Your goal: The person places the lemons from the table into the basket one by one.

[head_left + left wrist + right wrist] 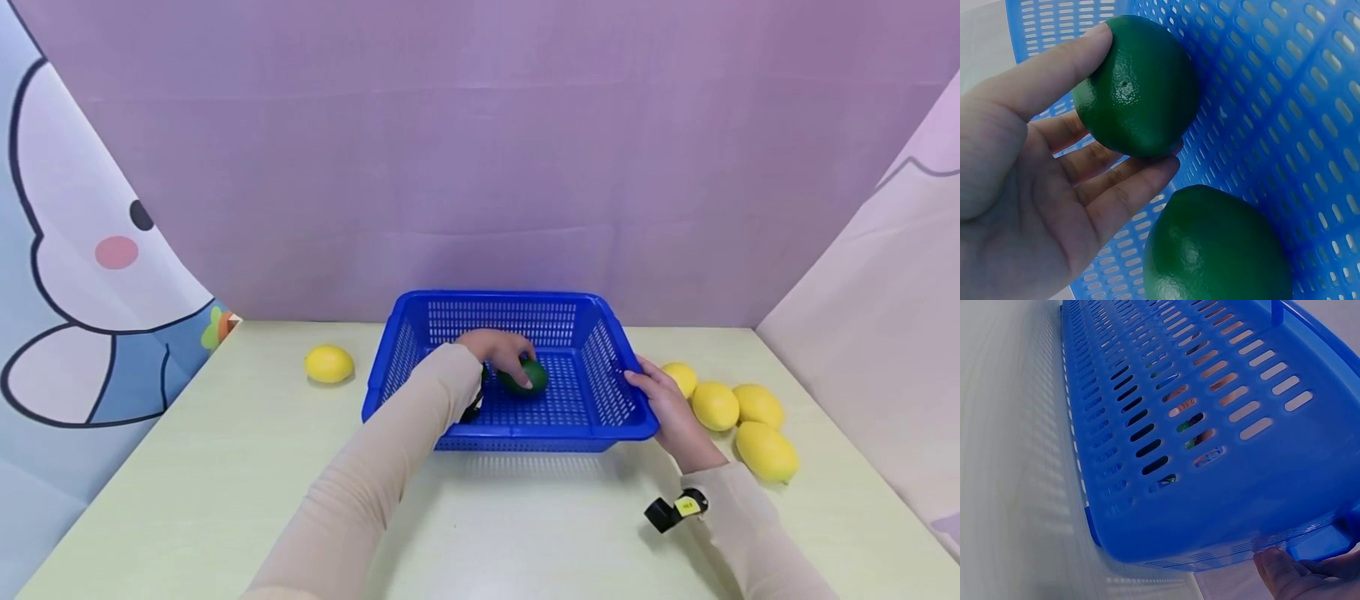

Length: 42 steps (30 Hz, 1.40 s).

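A blue slotted basket (510, 297) stands mid-table. My left hand (517, 371) reaches into it and grips a dark green lime-like fruit (528, 377). In the left wrist view that fruit (1138, 87) is pinched between the thumb (1054, 69) and the fingers (1122, 187), just above the basket floor (1285, 94). A second green fruit (1216, 250) lies below it in the basket. My right hand (660, 396) holds the basket's right rim. In the right wrist view its fingertips (1285, 575) sit under the rim of the basket wall (1210, 456).
One yellow lemon (328, 364) lies on the pale green table (187, 500) left of the basket. Several more lemons (715, 406) sit in a cluster right of it, behind my right hand. Purple and cartoon-printed backdrops close in the back and sides.
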{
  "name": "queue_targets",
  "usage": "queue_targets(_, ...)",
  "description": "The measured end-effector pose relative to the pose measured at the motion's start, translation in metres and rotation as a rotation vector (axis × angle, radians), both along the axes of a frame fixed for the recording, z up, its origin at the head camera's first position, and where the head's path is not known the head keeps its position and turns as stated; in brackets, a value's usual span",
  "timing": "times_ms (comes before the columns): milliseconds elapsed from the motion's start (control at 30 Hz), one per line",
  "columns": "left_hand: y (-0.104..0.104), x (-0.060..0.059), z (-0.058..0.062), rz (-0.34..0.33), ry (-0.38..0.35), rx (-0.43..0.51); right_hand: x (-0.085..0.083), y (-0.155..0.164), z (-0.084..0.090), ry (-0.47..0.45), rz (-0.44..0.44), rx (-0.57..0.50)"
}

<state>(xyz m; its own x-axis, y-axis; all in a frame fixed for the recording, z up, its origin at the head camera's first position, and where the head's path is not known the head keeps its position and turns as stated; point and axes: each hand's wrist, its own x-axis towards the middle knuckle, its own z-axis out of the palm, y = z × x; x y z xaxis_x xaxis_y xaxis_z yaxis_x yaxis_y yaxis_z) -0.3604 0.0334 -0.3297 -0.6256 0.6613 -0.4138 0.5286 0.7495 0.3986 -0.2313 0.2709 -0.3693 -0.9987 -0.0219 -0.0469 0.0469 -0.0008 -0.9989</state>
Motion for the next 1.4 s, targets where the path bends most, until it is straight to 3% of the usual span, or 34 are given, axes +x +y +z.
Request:
queue_targets(433,-0.002,-0.003,0.004,0.02,0.002,0.017,-0.003,0.002,-0.001,-0.006,-0.006,0.0)
queue_targets(733,-0.005,-0.006,0.01,-0.01,0.011,0.024,-0.004,0.003,0.0,-0.003,-0.01,-0.015)
queue_targets(1267,-0.029,-0.018,0.024,0.001,-0.109,0.18,-0.005,0.006,-0.001,-0.027,-0.007,-0.019)
queue_targets(1400,-0.039,-0.021,0.03,0.028,-0.078,0.209,-0.005,0.007,-0.001,-0.015,-0.008,-0.011)
